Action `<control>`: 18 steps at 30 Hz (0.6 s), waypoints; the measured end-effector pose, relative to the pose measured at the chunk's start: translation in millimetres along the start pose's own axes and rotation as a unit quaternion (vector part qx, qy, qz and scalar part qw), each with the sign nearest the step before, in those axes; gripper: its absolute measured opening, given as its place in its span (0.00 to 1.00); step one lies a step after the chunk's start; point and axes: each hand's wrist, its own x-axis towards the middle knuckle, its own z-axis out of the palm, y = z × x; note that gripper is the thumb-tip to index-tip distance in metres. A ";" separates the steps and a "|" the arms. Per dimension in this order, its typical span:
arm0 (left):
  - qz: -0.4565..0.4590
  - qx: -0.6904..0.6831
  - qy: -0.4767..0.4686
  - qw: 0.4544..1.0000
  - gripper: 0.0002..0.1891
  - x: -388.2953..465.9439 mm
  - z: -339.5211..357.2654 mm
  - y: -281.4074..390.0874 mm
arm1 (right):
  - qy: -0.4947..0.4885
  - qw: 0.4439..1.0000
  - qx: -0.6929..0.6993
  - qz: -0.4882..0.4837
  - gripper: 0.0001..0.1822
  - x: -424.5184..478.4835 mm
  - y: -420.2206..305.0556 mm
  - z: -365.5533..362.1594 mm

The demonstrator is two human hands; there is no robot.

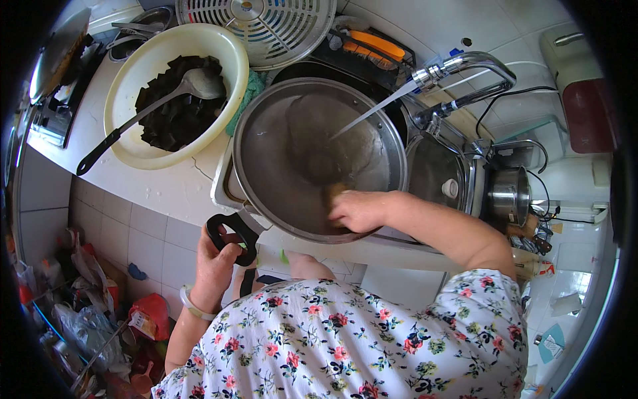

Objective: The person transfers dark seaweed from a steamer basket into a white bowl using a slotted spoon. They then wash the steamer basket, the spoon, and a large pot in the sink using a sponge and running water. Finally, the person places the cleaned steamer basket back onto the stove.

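Note:
My left hand (219,262) grips the black handle (233,237) of a wide metal pan (269,164). Inside the pan, near its front edge, my right hand (358,210) is closed on a brownish scrubber (334,192), partly hidden by the fingers and slightly blurred. Cloudy water covers the pan's bottom, and a stream falls into it from the chrome faucet (473,75). The pan lies over the sink area, tilted slightly.
Left of the pan, a cream plastic basin (119,109) holds dark cut pieces and a metal ladle (199,85). Behind stand a round steamer rack (259,40) and an orange brush (376,46). A steel pot (511,194) is at the right; bags lie on the floor, lower left.

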 end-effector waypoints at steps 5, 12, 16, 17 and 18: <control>-0.005 0.002 0.005 1.000 0.18 1.2 -4.3 -2.3 | 0.222 0.962 0.069 -0.139 0.08 75.3 -13.1 17.6; -0.008 -0.001 -0.002 1.000 0.18 0.8 -2.0 2.3 | 0.311 0.937 -0.161 -0.025 0.17 86.4 41.8 -23.0; 0.004 0.007 -0.014 1.000 0.17 3.4 -5.6 -0.4 | 0.293 0.944 -0.075 0.133 0.18 59.2 60.2 -23.1; 0.003 0.003 -0.010 1.000 0.17 3.5 -4.2 -1.0 | 0.300 0.949 -0.006 0.099 0.18 56.0 72.1 -21.7; 0.001 0.000 -0.006 1.000 0.17 3.4 -3.7 -2.2 | 0.304 0.948 0.065 0.066 0.19 55.0 88.5 -16.7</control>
